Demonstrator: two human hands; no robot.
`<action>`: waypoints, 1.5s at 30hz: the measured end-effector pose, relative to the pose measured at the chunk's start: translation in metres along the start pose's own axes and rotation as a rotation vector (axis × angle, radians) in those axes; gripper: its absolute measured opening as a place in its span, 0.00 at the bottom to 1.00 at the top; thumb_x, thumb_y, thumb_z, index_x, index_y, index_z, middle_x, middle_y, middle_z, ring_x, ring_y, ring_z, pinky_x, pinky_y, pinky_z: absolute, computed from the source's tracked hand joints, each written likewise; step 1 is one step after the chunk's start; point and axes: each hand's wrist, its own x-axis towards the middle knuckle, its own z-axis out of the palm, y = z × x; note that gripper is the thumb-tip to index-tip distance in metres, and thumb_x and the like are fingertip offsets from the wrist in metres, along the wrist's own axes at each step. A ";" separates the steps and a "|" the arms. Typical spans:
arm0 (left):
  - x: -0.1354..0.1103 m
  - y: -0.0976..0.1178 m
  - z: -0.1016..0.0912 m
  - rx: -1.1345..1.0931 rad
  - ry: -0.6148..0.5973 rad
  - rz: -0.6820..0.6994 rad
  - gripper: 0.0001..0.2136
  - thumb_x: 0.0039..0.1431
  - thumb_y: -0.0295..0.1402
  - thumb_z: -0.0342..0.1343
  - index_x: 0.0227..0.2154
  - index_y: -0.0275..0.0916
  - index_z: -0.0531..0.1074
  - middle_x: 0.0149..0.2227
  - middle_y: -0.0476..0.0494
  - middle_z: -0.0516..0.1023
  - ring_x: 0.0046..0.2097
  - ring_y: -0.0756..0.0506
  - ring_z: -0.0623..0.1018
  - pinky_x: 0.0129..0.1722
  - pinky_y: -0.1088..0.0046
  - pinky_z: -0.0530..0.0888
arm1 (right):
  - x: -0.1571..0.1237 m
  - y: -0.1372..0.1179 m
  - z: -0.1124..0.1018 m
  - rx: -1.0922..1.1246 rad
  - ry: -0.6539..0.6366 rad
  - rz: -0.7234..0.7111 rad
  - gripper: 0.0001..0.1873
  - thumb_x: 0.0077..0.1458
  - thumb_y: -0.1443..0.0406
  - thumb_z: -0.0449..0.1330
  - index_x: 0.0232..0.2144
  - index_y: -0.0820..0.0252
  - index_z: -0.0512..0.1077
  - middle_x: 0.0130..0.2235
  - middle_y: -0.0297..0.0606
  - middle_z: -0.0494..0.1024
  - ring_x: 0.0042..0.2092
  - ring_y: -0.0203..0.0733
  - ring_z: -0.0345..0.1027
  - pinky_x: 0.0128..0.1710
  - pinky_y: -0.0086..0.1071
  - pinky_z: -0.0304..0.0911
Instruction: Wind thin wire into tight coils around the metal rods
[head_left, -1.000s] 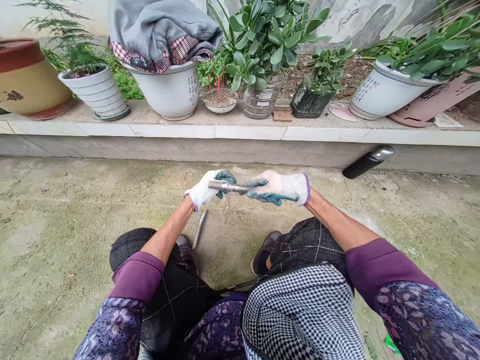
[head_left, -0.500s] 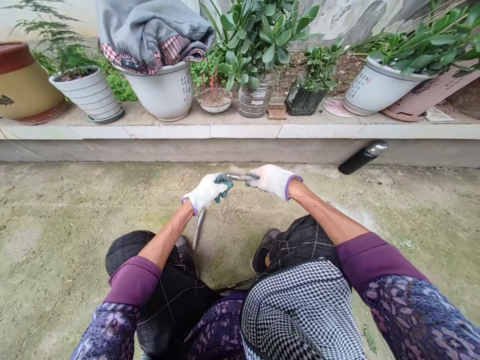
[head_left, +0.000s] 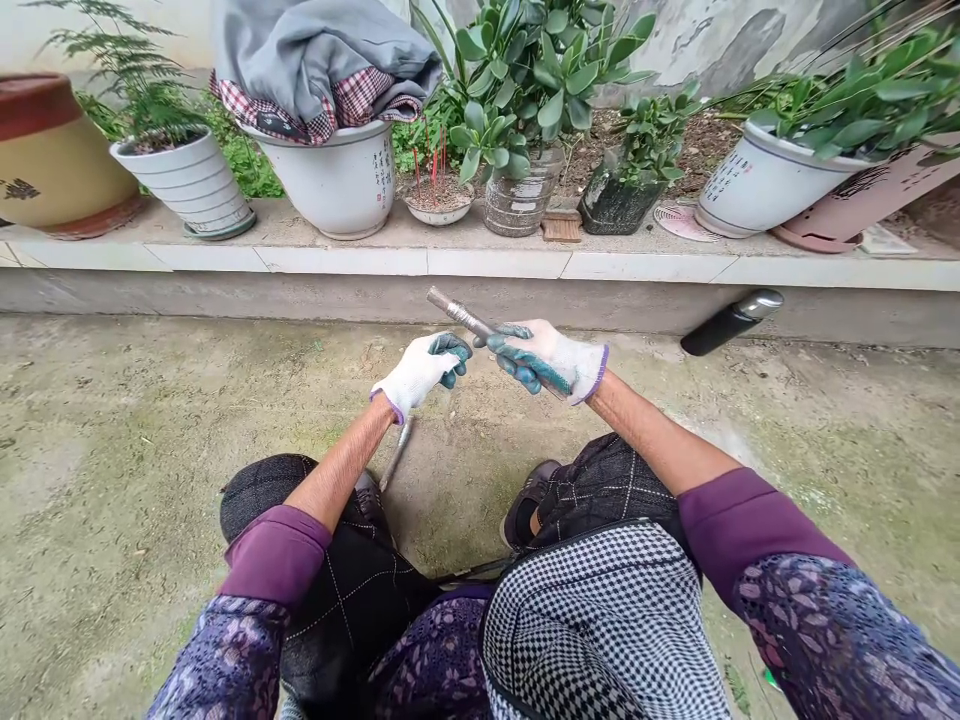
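Note:
Both my hands wear white work gloves with green coated palms and purple cuffs. My right hand (head_left: 541, 358) grips one end of a grey metal rod (head_left: 459, 312). Its free end points up and to the left, and shiny coils like wound wire circle its middle. Just left of it, my left hand (head_left: 429, 368) has its fingers curled together, apart from the rod; what they hold, if anything, is too small to make out. A second grey metal rod (head_left: 397, 452) lies on the concrete beside my left shoe, below the left wrist.
A black flask with a silver cap (head_left: 731, 322) leans near the low ledge (head_left: 337, 260). On the ledge stand several potted plants, a white pot (head_left: 330, 185) topped with grey cloth, a bowl with red sticks (head_left: 439, 210) and a small wooden brush (head_left: 562, 226).
The rod, earlier level between both hands, now tilts up to the left in my right hand alone. My left hand has come off it, and my right palm has turned into view.

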 end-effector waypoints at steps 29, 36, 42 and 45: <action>-0.009 0.013 -0.019 0.052 -0.058 0.024 0.09 0.49 0.32 0.56 0.32 0.33 0.75 0.20 0.53 0.68 0.18 0.55 0.64 0.16 0.79 0.62 | -0.010 -0.004 -0.016 -0.011 -0.268 -0.069 0.24 0.52 0.52 0.63 0.44 0.64 0.74 0.19 0.25 0.63 0.15 0.27 0.50 0.09 0.23 0.50; -0.014 0.007 -0.012 0.373 -0.130 -0.093 0.07 0.45 0.29 0.58 0.29 0.34 0.77 0.20 0.53 0.70 0.19 0.56 0.64 0.18 0.81 0.60 | -0.003 0.017 -0.005 -0.803 -0.462 0.158 0.13 0.53 0.56 0.61 0.30 0.60 0.76 0.19 0.30 0.67 0.18 0.30 0.56 0.17 0.26 0.50; -0.017 0.002 -0.001 0.318 -0.112 -0.116 0.07 0.51 0.33 0.57 0.30 0.35 0.75 0.18 0.54 0.67 0.16 0.55 0.62 0.14 0.80 0.58 | 0.018 0.023 -0.020 -1.157 -0.082 0.025 0.12 0.55 0.58 0.58 0.33 0.58 0.77 0.25 0.36 0.74 0.25 0.37 0.62 0.25 0.31 0.51; -0.014 0.000 0.001 0.160 -0.108 -0.130 0.08 0.52 0.32 0.56 0.35 0.35 0.75 0.19 0.52 0.70 0.16 0.55 0.64 0.14 0.80 0.60 | 0.016 0.017 -0.029 -1.079 0.061 -0.035 0.16 0.56 0.56 0.56 0.39 0.59 0.77 0.27 0.35 0.75 0.26 0.36 0.62 0.26 0.30 0.53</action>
